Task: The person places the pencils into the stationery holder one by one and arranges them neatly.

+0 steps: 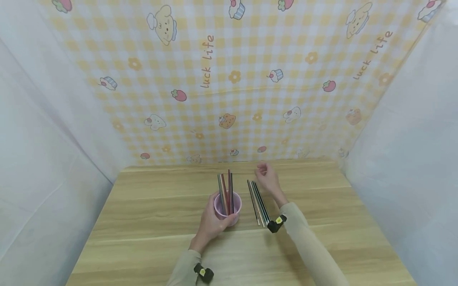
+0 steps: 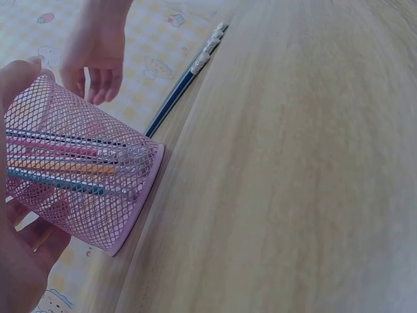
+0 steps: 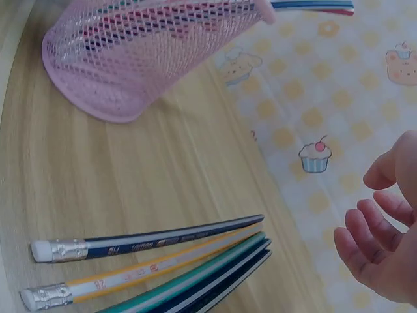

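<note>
My left hand (image 1: 210, 223) holds a pink mesh pencil cup (image 1: 236, 205), its fingers and thumb wrapped around the side. Several pencils (image 1: 223, 190) stand in the cup, leaning together; through the mesh in the left wrist view, red, yellow and teal barrels show. My right hand (image 1: 269, 179) is raised to the right of the cup, over the far ends of the loose pencils, with fingers loosely curled and nothing in them. Several loose pencils (image 3: 150, 246) lie side by side on the table, their white eraser ends towards me; dark blue, yellow and green ones show in the right wrist view.
A wood-grain table (image 1: 154, 222) carries everything. Behind it hangs a yellow checked cloth (image 1: 250, 95) with cartoon prints, and white sheets (image 1: 46, 151) hang at both sides. Each sleeve has a small black wrist camera (image 1: 204, 273) strapped on.
</note>
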{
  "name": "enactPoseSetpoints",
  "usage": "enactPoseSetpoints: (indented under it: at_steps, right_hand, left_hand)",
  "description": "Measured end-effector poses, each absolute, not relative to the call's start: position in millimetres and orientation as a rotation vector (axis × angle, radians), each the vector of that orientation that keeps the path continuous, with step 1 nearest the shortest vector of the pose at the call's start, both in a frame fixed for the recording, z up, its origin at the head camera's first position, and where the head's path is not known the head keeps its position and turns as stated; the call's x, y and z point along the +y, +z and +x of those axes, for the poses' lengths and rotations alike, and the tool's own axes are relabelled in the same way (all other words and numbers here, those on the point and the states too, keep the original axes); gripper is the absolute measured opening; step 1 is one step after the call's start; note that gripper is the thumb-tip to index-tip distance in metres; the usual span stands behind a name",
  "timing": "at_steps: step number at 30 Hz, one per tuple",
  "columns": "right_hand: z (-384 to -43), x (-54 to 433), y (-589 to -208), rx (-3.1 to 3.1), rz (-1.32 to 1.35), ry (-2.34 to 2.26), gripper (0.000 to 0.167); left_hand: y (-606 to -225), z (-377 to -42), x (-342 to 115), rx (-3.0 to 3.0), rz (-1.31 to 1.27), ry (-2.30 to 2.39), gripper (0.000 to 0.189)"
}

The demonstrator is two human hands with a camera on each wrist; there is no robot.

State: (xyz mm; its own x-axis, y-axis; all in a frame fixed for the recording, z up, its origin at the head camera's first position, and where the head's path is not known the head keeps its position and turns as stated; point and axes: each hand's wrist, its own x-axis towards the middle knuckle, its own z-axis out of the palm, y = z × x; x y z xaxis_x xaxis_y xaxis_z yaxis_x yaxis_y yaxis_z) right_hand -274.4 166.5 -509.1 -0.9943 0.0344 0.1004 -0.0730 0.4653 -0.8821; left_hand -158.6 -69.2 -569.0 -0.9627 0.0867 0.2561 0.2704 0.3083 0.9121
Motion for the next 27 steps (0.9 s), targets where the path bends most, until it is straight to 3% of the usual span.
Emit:
enactPoseSetpoints:
  at_steps: [27]
  right_hand:
    - [-262.3, 179.8, -561.6, -2.763, -0.009, 1.401, 0.023]
  left_hand:
    - [-563.7, -155.1, -69.4, -2.405, -0.344, -1.731, 0.096]
